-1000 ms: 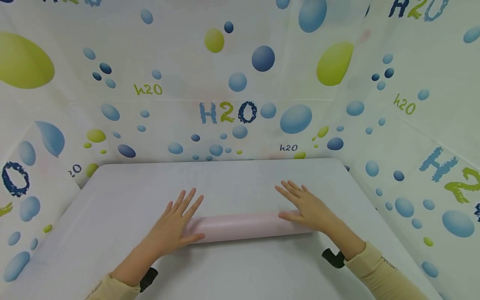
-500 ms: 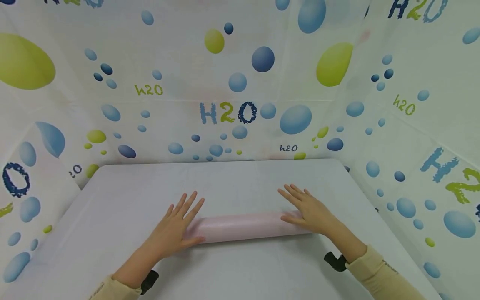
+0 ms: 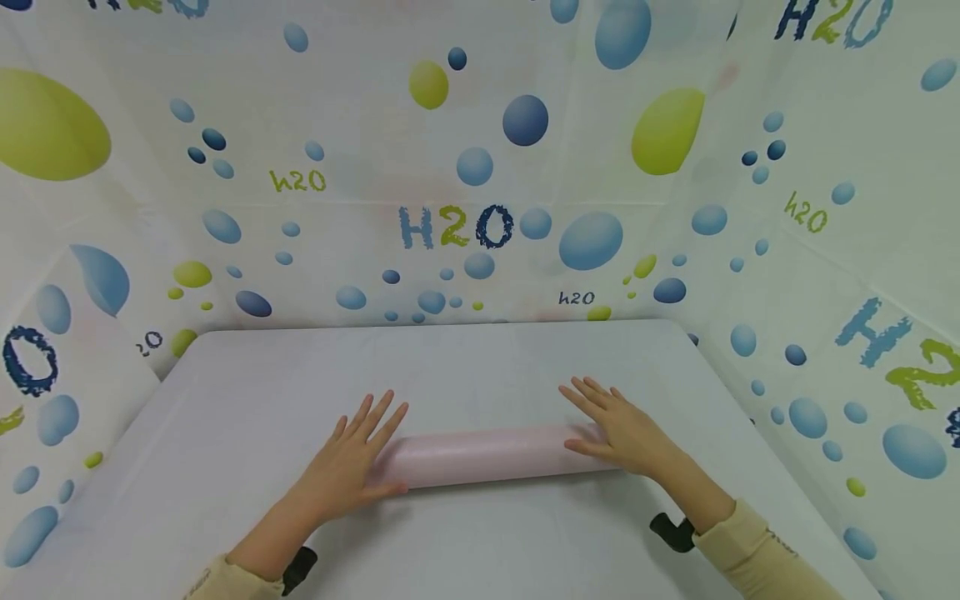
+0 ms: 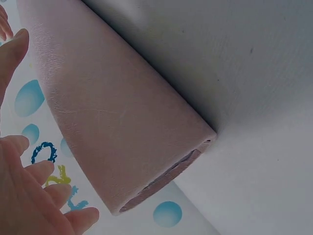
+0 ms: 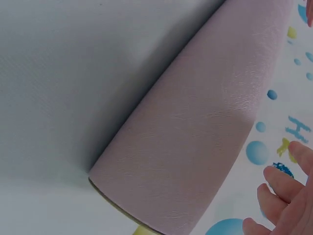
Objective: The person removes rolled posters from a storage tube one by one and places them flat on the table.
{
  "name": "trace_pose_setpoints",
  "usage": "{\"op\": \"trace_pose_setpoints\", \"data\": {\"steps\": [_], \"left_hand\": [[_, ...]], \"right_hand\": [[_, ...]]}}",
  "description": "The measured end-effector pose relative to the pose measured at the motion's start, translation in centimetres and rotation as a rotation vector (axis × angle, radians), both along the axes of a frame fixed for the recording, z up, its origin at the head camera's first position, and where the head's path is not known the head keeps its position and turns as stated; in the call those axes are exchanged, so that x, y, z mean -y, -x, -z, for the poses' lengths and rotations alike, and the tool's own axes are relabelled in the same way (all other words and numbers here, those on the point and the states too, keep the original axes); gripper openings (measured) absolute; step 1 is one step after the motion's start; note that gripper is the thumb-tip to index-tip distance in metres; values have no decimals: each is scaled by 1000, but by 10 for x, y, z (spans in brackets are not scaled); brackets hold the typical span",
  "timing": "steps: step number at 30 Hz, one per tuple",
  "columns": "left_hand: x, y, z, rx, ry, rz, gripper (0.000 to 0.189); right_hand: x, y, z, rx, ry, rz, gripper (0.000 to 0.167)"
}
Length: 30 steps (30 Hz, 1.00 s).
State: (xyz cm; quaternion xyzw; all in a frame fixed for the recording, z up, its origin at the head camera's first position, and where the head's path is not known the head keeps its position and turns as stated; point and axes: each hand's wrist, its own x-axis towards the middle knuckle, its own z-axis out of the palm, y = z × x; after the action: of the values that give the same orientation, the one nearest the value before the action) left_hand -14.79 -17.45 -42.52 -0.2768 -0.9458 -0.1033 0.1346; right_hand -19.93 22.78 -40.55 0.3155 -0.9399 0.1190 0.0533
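A pale pink rolled-up mat (image 3: 483, 457) with a leathery, finely wrinkled surface lies crosswise on the white table (image 3: 480, 542). My left hand (image 3: 333, 475) is over its left end with fingers spread and thumb out. Over the right end is my right hand (image 3: 630, 433), its fingers likewise extended. In the left wrist view, the mat's open end (image 4: 166, 176) shows its layers, and the left fingers (image 4: 58, 193) look apart from it. A gap also shows in the right wrist view between the mat (image 5: 186, 127) and the right fingers (image 5: 279, 191).
Behind the table hangs a white sheet (image 3: 360, 100) printed with blue and green drops and "H2O" lettering; it continues along both sides. Dark wrist-worn pieces (image 3: 672, 532) show below each wrist, near the beige sleeves (image 3: 757, 550).
Both hands have drawn slightly back toward the person, the right one also a little to the right. The rolled mat stays practically in place.
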Motion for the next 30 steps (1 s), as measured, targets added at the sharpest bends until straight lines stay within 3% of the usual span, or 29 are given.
{"op": "trace_pose_setpoints", "data": {"steps": [19, 30], "left_hand": [[1, -4, 10, 83, 4, -28, 102], [3, -7, 12, 102, 9, -51, 101]], "right_hand": [[-13, -1, 22, 63, -9, 12, 79], [-19, -4, 33, 8, 4, -11, 77]]}}
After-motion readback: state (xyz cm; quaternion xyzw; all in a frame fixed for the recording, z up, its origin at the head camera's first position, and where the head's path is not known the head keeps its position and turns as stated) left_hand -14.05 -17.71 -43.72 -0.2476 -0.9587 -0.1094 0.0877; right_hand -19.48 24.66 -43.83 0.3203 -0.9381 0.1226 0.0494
